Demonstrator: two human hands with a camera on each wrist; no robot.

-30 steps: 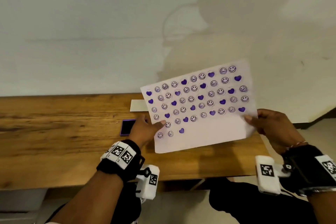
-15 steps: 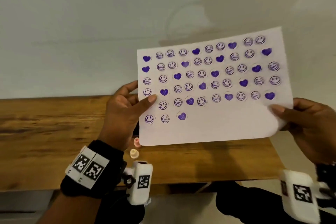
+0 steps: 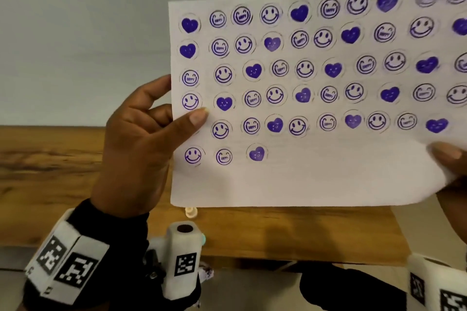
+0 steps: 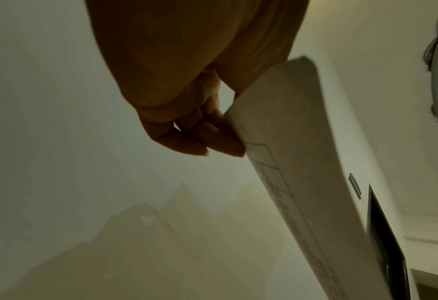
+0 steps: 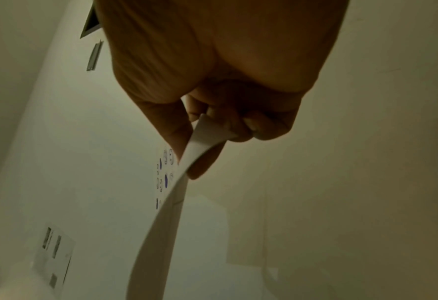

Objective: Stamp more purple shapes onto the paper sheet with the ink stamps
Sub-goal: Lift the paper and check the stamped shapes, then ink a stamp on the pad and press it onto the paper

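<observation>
A white paper sheet (image 3: 316,179) covered with rows of purple smiley and heart prints is held upright in the air above the wooden table (image 3: 50,171). My left hand (image 3: 141,144) pinches its left edge, thumb on the printed face and fingers behind. My right hand (image 3: 452,159) pinches the lower right edge, mostly cut off by the frame. The left wrist view shows the fingers (image 4: 213,140) behind the paper sheet (image 4: 302,162). In the right wrist view the thumb and fingers (image 5: 251,125) clamp the curled edge of the paper sheet (image 5: 200,142). One small cream stamp (image 3: 190,212) peeks out below the sheet.
The table's front edge (image 3: 278,259) runs just below the sheet. A plain pale wall (image 3: 88,33) rises behind the table. The sheet hides most of the tabletop's middle. Dark clothing (image 3: 341,288) shows beneath the table edge.
Both hands have lifted the sheet off the table and brought it up and closer to the head camera, now upright. The ink pad and other stamps seen earlier are hidden behind it.
</observation>
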